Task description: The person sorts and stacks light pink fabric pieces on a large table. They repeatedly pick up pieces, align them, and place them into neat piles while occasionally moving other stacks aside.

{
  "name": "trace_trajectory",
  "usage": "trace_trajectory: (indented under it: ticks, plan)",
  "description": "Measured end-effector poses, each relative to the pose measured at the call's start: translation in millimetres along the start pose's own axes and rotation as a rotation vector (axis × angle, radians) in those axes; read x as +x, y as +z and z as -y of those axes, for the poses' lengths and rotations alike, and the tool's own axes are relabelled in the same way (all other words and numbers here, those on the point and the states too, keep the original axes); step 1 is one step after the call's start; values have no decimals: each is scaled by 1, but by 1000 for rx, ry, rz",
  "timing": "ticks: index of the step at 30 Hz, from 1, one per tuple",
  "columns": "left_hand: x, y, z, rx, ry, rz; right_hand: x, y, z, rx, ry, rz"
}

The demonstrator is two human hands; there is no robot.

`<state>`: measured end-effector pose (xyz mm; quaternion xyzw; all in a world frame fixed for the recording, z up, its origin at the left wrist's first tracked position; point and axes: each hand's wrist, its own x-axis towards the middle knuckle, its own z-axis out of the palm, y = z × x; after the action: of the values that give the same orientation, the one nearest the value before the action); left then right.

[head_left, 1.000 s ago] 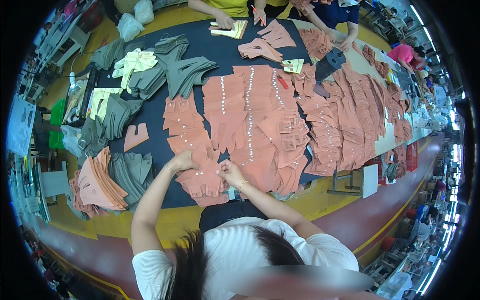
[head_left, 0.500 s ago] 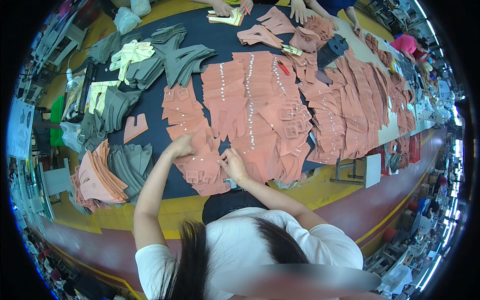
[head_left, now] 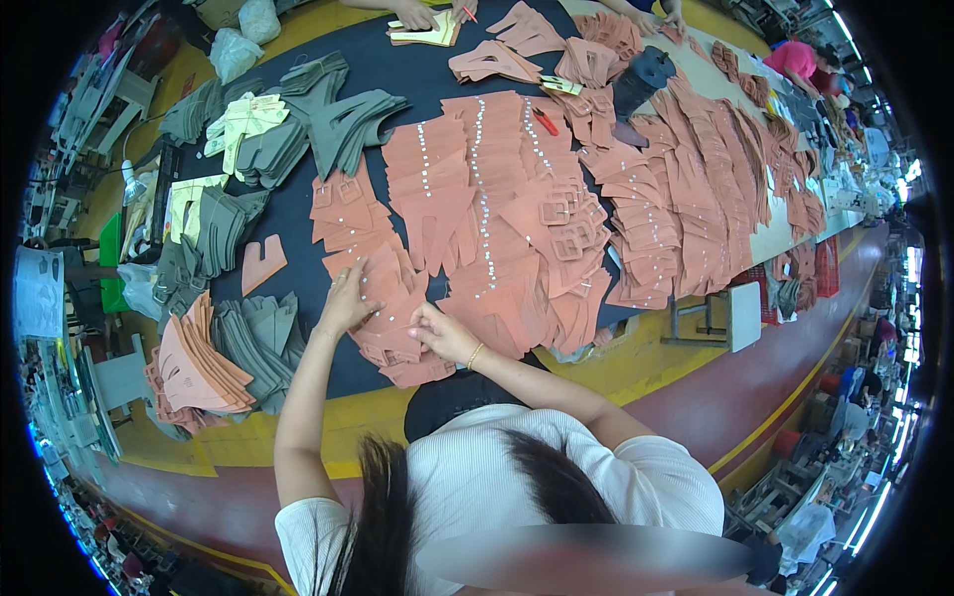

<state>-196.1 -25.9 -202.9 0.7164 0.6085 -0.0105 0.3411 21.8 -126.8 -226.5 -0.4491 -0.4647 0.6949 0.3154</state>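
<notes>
Left hand (head_left: 345, 301) has opened, fingers spread on pink pieces (head_left: 399, 283); right hand (head_left: 445, 336) curled, any pinch indistinct. Pieces are best kept pressed flat.

Around me, smooth maroon floor (head_left: 745, 387) beside a broad yellow strip (head_left: 636, 368) crossed the frame's lower right, and long white tube lights (head_left: 872, 521) glowed along the right edge.

Factory workshop, long dark table (head_left: 290, 204), stacked cut pieces (head_left: 512, 214), co-worker's hand (head_left: 417, 18).
</notes>
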Motion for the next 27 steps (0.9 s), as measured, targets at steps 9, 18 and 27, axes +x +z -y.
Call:
trace_trajectory:
  ticks: [9, 18, 27]
  plan:
    - [-18, 11, -4, 94, 2, -137, 22, -24, -26, -46, 196, -105]
    - [-63, 78, -29, 356, 217, -376, 7, -60, 21, -465, -162, -320]
    - [-67, 91, -24, 351, 165, -376, 14, -239, 116, -1585, -213, -485]
